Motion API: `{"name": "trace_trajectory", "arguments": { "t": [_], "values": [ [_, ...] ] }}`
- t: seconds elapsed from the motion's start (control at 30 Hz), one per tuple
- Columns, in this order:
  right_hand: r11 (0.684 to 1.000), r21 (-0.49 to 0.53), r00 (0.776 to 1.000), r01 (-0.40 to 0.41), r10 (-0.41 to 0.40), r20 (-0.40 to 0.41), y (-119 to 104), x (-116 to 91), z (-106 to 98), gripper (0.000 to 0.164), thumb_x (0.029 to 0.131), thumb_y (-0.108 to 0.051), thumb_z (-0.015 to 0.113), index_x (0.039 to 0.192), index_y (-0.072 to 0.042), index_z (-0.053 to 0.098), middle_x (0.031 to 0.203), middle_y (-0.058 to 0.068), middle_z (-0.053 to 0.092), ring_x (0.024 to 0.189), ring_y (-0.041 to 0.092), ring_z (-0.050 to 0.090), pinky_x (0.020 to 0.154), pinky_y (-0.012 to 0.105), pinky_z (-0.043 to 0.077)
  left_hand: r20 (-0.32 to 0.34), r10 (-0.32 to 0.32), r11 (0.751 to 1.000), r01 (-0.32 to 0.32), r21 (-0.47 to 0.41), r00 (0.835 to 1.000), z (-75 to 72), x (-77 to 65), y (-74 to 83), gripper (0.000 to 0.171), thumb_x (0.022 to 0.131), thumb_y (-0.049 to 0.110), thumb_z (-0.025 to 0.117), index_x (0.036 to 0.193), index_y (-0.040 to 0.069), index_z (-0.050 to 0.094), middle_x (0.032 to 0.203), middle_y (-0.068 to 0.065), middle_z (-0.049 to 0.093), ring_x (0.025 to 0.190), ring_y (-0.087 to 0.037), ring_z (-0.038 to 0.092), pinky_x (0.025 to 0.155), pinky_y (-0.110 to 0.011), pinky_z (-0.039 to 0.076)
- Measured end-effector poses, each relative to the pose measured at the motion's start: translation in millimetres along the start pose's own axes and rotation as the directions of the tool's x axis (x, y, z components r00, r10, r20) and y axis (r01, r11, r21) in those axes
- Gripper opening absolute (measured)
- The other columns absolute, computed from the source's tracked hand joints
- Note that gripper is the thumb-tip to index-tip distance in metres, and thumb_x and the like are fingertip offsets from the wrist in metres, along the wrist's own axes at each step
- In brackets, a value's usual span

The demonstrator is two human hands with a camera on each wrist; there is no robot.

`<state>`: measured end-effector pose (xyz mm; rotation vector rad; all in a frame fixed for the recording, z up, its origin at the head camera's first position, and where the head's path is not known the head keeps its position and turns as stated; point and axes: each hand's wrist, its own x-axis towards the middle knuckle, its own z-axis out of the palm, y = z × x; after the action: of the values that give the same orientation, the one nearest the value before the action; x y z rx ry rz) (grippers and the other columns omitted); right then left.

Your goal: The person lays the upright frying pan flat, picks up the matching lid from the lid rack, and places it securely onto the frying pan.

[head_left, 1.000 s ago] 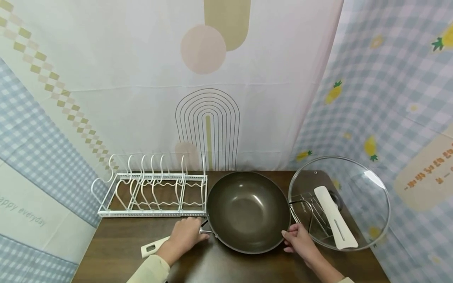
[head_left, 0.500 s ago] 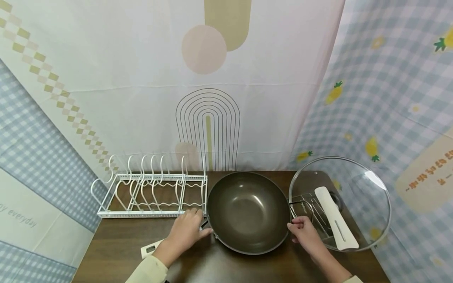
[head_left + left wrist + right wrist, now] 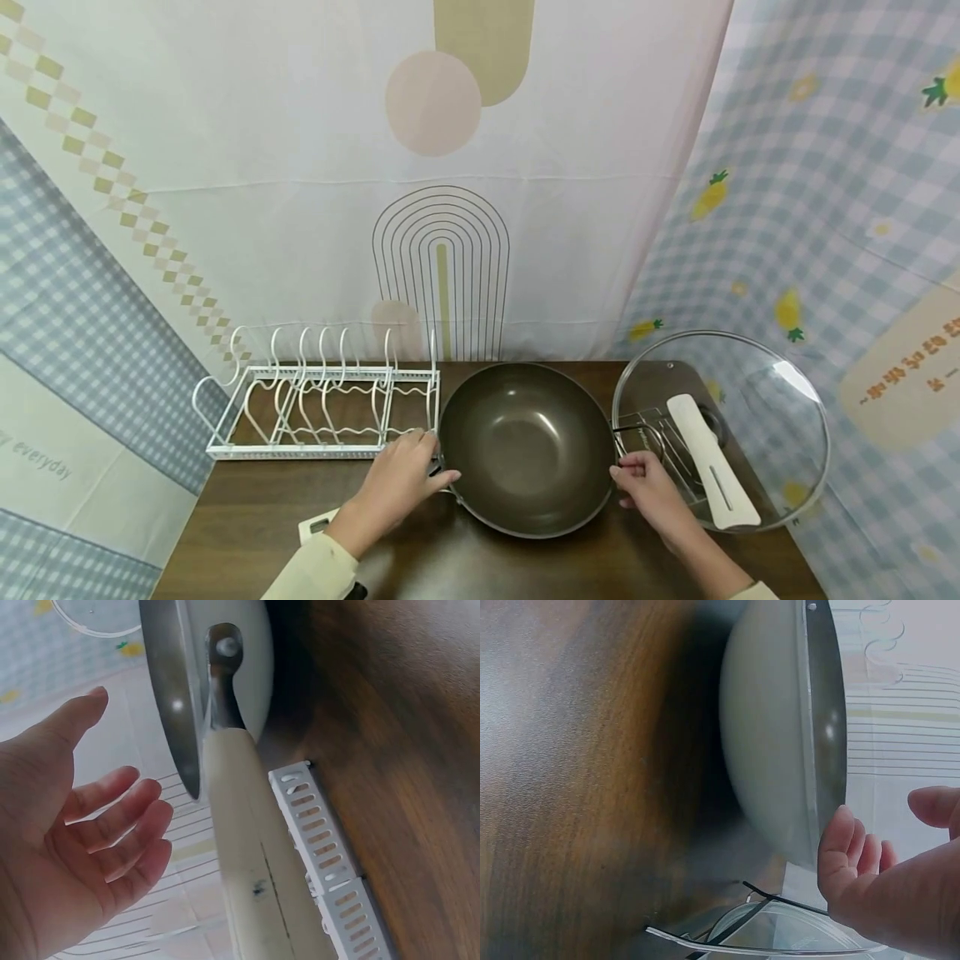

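A dark-lined wok (image 3: 528, 450) with a pale outside sits on the wooden table. Its cream handle (image 3: 251, 847) points left and toward the front; a metal bracket joins it to the wok. Above this handle is my left hand (image 3: 397, 487), fingers loosely bent and thumb spread toward the wok's left rim; the left wrist view shows a gap between hand and handle. On the other side, my right hand (image 3: 651, 493) has its loosely curled fingertips right at the wok's rim. Its thumb stands apart from the fingers in the right wrist view.
A white wire rack (image 3: 322, 452) with upright loops stands left of the wok. On the right, a glass lid (image 3: 825, 454) with a long white handle (image 3: 712, 462) leans by a wire stand (image 3: 660, 442). A patterned cloth (image 3: 300, 208) hangs behind the table (image 3: 247, 517).
My left hand has let go of the wok's handle and shifted up toward the rack. The right hand has moved slightly right and away from me along the rim. The wok stays put.
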<state>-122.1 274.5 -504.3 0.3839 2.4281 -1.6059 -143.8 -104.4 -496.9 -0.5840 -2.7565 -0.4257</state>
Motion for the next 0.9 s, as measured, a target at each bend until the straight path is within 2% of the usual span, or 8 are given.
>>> {"name": "trace_trajectory", "arguments": {
  "t": [0.2,0.4,0.57,0.73,0.9],
  "values": [
    [1.000,-0.009,1.000,0.006,-0.006,0.009,-5.2,-1.6,-2.2,0.037,0.105,-0.013,0.057,0.131,0.008,0.042,0.112,0.016,0.056,0.092,0.017,0.060,0.072,0.030,0.059,0.033,-0.039,0.998,0.041,-0.049,0.999,0.5,5.5,3.4,0.045,0.080,0.047,0.085,0.095,0.012,0.062,0.083,0.004,0.057,0.072,-0.015,0.057,0.064,-0.035,0.051],
    [1.000,-0.006,0.999,0.016,-0.015,0.045,-8.3,-2.1,-4.5,0.038,0.106,-0.014,0.056,0.134,0.007,0.040,0.115,0.016,0.055,0.097,0.021,0.062,0.075,0.030,0.059,-0.003,-0.062,0.987,0.060,-0.150,0.998,0.0,10.9,8.5,0.043,0.082,0.045,0.085,0.100,0.012,0.063,0.087,0.003,0.061,0.075,-0.014,0.061,0.066,-0.035,0.052],
    [0.999,0.011,0.997,0.040,-0.040,0.060,-13.6,-3.1,-6.3,0.039,0.106,-0.013,0.056,0.134,0.007,0.039,0.113,0.014,0.056,0.094,0.019,0.064,0.075,0.030,0.059,-0.018,-0.070,0.970,0.064,-0.235,0.997,-0.4,14.8,14.5,0.042,0.083,0.040,0.085,0.104,0.011,0.064,0.093,0.000,0.065,0.079,-0.015,0.063,0.070,-0.034,0.053],
    [0.997,0.012,0.994,0.077,-0.077,0.080,-18.9,-7.2,-10.1,0.040,0.106,-0.013,0.056,0.135,0.009,0.038,0.117,0.019,0.057,0.096,0.018,0.066,0.077,0.029,0.060,-0.034,-0.064,0.961,0.053,-0.273,0.997,0.0,18.0,21.4,0.045,0.083,0.039,0.085,0.111,0.010,0.064,0.102,-0.002,0.068,0.089,-0.017,0.067,0.077,-0.037,0.056],
    [0.993,0.015,0.989,0.120,-0.120,0.085,-25.6,-11.9,-17.0,0.041,0.106,-0.012,0.057,0.135,0.010,0.039,0.120,0.023,0.058,0.097,0.016,0.067,0.080,0.028,0.060,-0.023,-0.031,0.958,0.023,-0.286,0.999,1.3,21.4,28.4,0.051,0.084,0.040,0.084,0.119,0.010,0.062,0.108,-0.001,0.068,0.098,-0.016,0.067,0.085,-0.037,0.057]
  ]
}}
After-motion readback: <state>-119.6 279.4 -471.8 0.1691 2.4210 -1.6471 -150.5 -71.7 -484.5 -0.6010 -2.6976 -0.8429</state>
